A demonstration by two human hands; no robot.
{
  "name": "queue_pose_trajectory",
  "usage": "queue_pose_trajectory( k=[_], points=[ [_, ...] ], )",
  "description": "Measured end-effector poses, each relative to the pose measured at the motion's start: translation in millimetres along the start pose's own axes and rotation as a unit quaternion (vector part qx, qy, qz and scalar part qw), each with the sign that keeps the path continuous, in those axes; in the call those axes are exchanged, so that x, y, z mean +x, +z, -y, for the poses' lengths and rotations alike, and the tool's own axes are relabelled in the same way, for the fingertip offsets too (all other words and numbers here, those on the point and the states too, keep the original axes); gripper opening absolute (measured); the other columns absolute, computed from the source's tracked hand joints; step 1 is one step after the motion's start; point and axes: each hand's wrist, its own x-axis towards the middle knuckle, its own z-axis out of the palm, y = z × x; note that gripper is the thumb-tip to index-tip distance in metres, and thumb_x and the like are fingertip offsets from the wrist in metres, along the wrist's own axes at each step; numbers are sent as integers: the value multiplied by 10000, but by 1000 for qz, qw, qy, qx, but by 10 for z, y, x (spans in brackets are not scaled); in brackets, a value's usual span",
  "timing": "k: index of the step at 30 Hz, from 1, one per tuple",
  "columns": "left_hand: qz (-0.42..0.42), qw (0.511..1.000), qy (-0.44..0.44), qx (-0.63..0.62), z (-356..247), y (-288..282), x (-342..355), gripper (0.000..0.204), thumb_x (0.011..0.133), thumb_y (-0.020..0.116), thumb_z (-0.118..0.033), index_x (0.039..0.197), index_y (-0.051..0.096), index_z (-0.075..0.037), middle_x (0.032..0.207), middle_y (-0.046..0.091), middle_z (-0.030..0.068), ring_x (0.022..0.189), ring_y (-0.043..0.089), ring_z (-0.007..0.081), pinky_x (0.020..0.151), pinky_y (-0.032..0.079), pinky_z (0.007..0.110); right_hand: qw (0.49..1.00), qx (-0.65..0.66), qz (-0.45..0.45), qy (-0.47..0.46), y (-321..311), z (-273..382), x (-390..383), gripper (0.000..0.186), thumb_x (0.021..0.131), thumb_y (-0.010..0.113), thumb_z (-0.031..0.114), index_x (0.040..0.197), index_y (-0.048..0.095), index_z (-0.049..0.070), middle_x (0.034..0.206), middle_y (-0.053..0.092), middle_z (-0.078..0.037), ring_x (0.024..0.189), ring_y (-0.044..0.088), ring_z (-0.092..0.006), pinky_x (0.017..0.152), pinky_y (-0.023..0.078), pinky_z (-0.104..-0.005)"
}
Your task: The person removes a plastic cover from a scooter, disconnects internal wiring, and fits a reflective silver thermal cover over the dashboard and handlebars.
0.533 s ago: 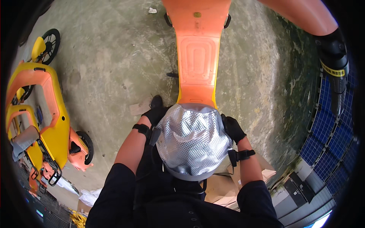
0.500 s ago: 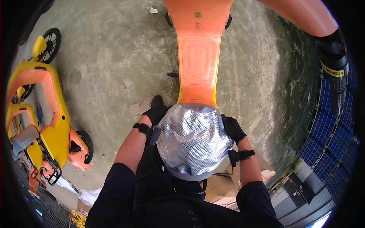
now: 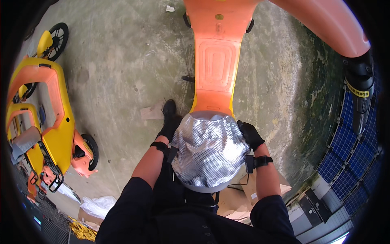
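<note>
A silver quilted cover sits over the seat at the near end of an orange bike frame, right below me. My left hand, in a black glove, grips the cover's left side. On the cover's right edge my right hand, also in a black glove, holds on. Each wrist wears a black strap. The seat itself is hidden under the cover.
Yellow and orange bikes stand at the left on the concrete floor. An orange handlebar with a black grip arcs along the right. Blue crates line the right edge. Cardboard boxes and a white bag lie near my feet.
</note>
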Motion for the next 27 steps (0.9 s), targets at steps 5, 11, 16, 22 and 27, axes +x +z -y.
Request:
queue_pose_trajectory(
  k=[5, 11, 16, 22, 27],
  points=[
    [72, 836, -253, -482, 42, -198, -197, 347, 868, 486, -306, 1019, 587, -11, 862, 621, 93, 730, 570, 173, 654, 459, 284, 989, -135, 12, -61, 174, 112, 108, 217, 797, 459, 171, 947, 460, 14, 695, 556, -198, 671, 559, -358, 581, 436, -423],
    [147, 952, -134, -233, 213, -325, -330, 387, 897, 460, -336, 1037, 592, -1, 924, 618, 65, 816, 557, 138, 757, 438, 261, 983, -175, 53, 2, 135, -16, 16, 298, 826, 445, 159, 1080, 455, 5, 714, 554, -212, 685, 559, -369, 592, 443, -425],
    [122, 961, -109, -222, 718, -271, -445, 395, 943, 352, -305, 1118, 543, -7, 998, 596, 69, 887, 534, 130, 802, 419, 262, 988, -88, 78, -102, -52, 238, -168, 309, 887, 422, 166, 1132, 477, -13, 794, 602, -171, 753, 594, -301, 654, 465, -357],
    [55, 992, -41, -108, 152, -295, -734, 449, 961, 262, -333, 1156, 507, -11, 1054, 581, 100, 953, 523, 167, 850, 398, 285, 809, 484, 54, 328, -244, 679, -269, 437, 894, 488, 353, 1096, 560, -28, 990, 601, -35, 856, 521, -86, 767, 427, -237],
    [68, 993, -93, 13, -53, -447, -720, 492, 952, 260, -375, 1110, 538, 0, 1011, 601, 127, 940, 548, 201, 837, 407, 302, 930, 275, -8, 243, 20, 465, -497, 458, 886, 464, 420, 865, 582, -23, 733, 573, -79, 681, 481, -127, 673, 417, -288]
  ],
)
